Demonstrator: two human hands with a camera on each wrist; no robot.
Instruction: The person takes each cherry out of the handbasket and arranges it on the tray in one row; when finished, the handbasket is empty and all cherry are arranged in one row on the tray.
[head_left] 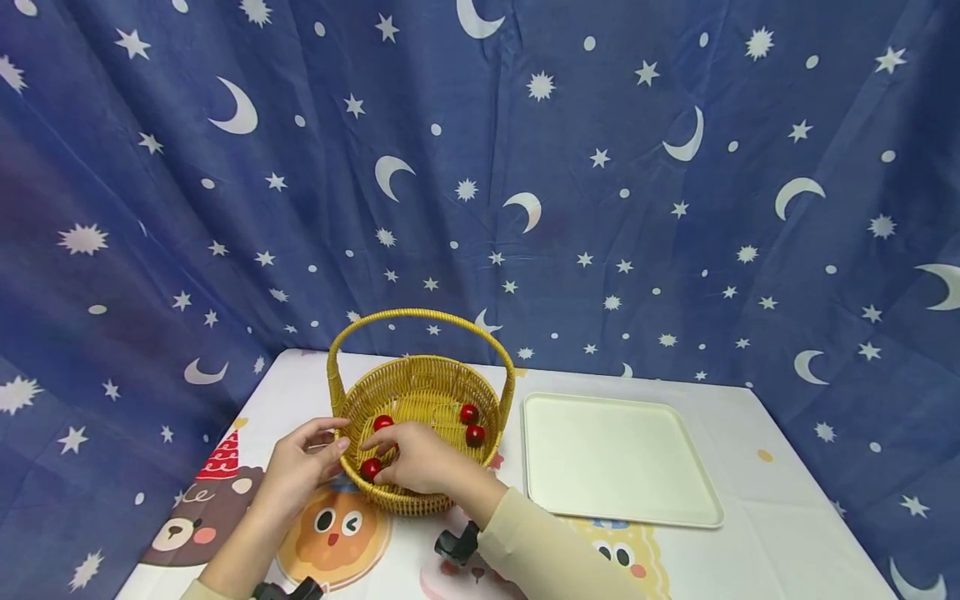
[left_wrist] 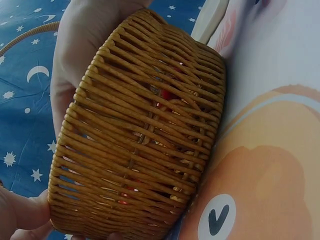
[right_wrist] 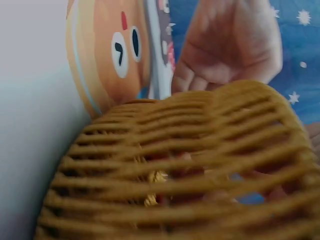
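A yellow-brown woven basket (head_left: 420,375) with a tall arched handle stands on the table, several small red round fruits (head_left: 469,414) inside. My left hand (head_left: 296,467) holds its left rim, thumb on the rim; in the left wrist view that thumb (left_wrist: 30,212) presses the weave edge. Over the rim my right hand (head_left: 423,458) reaches down into the basket, index finger and thumb spread apart. Its thumb tip is right by one red fruit (head_left: 371,469), and another fruit (head_left: 383,422) lies just beyond the index finger. The palm hides part of the basket floor.
To the basket's right lies a cream rectangular tray (head_left: 618,458). The white tablecloth (head_left: 765,508) carries cartoon prints, and a blue curtain (head_left: 585,208) with moons and stars hangs behind the table.
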